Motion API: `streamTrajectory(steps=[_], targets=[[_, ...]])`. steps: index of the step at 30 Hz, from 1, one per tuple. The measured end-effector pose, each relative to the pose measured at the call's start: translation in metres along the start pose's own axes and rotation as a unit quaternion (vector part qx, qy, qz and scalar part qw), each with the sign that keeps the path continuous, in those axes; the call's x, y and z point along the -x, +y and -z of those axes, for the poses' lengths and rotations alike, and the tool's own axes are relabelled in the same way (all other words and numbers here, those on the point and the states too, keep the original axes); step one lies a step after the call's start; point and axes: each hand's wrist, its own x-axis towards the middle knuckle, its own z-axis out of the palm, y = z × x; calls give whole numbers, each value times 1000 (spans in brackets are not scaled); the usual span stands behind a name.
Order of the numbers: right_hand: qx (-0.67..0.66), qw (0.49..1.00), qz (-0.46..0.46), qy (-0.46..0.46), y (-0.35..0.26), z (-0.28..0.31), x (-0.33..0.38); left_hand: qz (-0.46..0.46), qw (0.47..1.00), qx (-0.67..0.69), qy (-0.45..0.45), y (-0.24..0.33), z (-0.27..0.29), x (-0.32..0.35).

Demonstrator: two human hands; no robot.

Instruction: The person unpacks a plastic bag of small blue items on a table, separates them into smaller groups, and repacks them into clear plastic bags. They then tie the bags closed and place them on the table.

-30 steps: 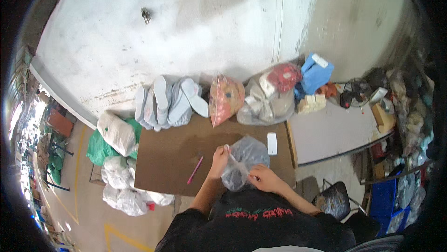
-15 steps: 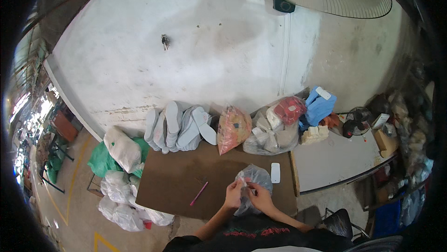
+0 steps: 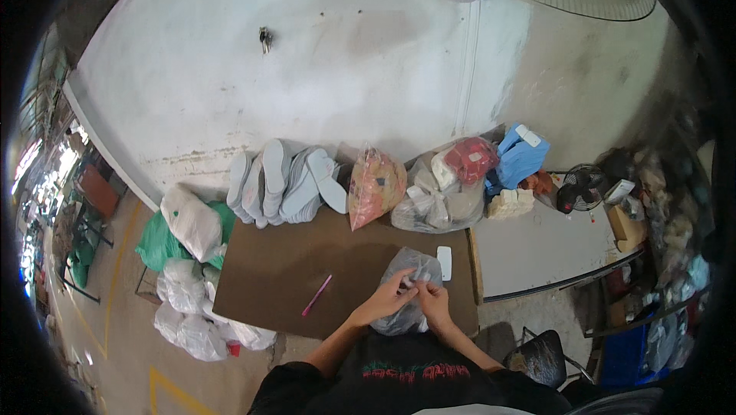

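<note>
A clear, greyish plastic bag (image 3: 400,325) lies at the front right of the brown table (image 3: 268,277), close against my body. Over its middle, my left hand (image 3: 389,300) and my right hand (image 3: 434,301) meet with fingertips closed on the gathered plastic. What is inside the bag cannot be made out. Just right of the bag lies a small white rounded card-like piece (image 3: 444,263). A pink pen (image 3: 317,295) rests on the table to the left of my hands.
Stacks of grey insole-shaped pieces (image 3: 280,185) line the table's back, beside a bag of orange-pink pieces (image 3: 376,189) and a larger clear bag (image 3: 441,204). Blue pieces (image 3: 520,158) and a small black fan (image 3: 581,189) stand on the grey table (image 3: 537,254). White bags (image 3: 201,337) are piled left.
My view has tilted down slightly, so everything sits higher. My hands have come down from the raised bag neck and now work lower over the bag, fingertips together.
</note>
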Motion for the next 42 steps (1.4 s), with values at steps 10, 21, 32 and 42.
streamTrajectory(steps=[10,21,32,42], targets=[[285,922,250,-83,-40,10,7,84,970,229,13,-28,-5,5],[496,826,267,-1,-50,1,17,77,955,-176,228,-27,-26,10],[593,747,300,5,-53,-5,17,138,931,332,62,-34,2,13],[479,838,196,-175,-57,14,25,169,953,-72,240,-3,2,-11]])
